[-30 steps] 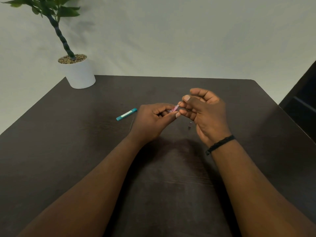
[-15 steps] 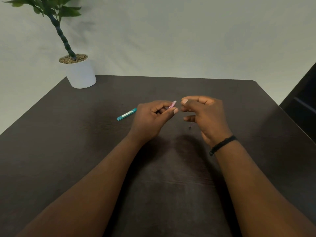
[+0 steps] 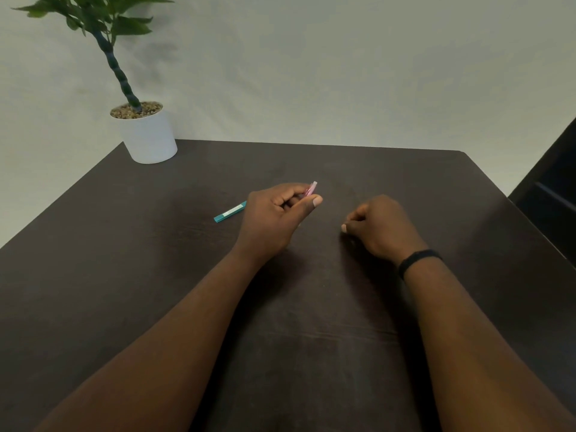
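Right hand [image 3: 378, 227] dropped to dark wooden bench [image 3: 405, 176], fingers curled, hold unclear; left hand [image 3: 274, 213] fingers pinch slim pink plastic stick [image 3: 311, 189], pale tip protruding.

One wide-angle view, worn on the head, sits above the near edge of the counter [image 3: 124, 275], which lies out of frame. It looks forward and down across the top, close in, towards the far edge and the wall [image 3: 343, 73] behind it. The far left corner, with its plant pot [image 3: 149, 138], is in view.
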